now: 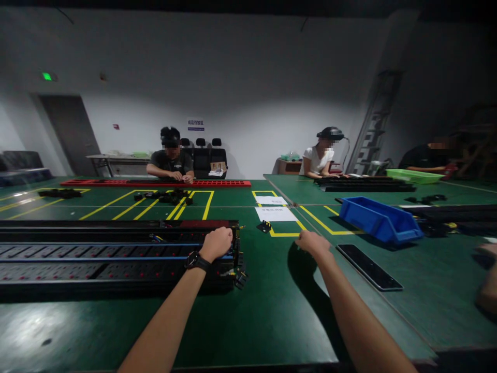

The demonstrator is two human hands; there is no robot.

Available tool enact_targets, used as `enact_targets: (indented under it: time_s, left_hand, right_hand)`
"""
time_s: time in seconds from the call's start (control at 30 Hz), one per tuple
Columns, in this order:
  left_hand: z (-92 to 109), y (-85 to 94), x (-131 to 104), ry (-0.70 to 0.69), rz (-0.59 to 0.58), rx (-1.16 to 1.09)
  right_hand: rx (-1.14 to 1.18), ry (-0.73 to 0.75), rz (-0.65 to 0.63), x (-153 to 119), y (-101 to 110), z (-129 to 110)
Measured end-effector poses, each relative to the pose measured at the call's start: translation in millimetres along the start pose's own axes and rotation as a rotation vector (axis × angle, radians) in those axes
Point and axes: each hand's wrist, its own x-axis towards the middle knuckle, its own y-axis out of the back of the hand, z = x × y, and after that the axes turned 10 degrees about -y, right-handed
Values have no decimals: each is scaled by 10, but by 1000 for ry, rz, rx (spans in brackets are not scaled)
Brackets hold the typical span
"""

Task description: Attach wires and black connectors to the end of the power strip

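Note:
My left hand (217,244), with a dark watch on the wrist, is closed over the right end of a long black power strip assembly (104,269). What its curled fingers hold, if anything, is hidden. Short wires and a black end piece (240,280) stick out at that end. My right hand (313,243) is apart from the strips, low over the green table (272,326), its fingers curled in and whatever they hold out of sight. Between and beyond my hands lies a small black part (264,226). Nearest on my right is a black phone (369,267).
A blue bin (380,220) stands beyond the phone. White paper sheets (275,214) lie inside yellow tape lines. Across the table, one person (171,158) works at a red rail (221,183), another (320,158) at black strips (365,184). A co-worker's hand (488,280) is blurred at far right.

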Motion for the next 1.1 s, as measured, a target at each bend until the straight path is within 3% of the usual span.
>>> enact_targets:
  time_s: [0.13,0.37,0.53,0.73,0.9,1.1]
  left_hand:
    - [-22,-13,0,9,-1,-6]
    - [-41,-33,15,3,4,-11]
    - [-35,-24,10,0,-1,-10]
    - [-6,21,-6,-10,-13,5]
    - [-4,16,-1,-8,-15,-1]
    - [-20,-3,4,-7,-10,-2]
  right_hand:
    - [-25,40,-54,-15,-84,-93]
    - [107,452,49,-196,-205,-467]
    - [202,399,238,-294,-205,-582]
    - [155,406,160,-264,-259,-551]
    - [206,539,78,-186,-323,-516]
    - [200,657,104,-225,-330,-527]
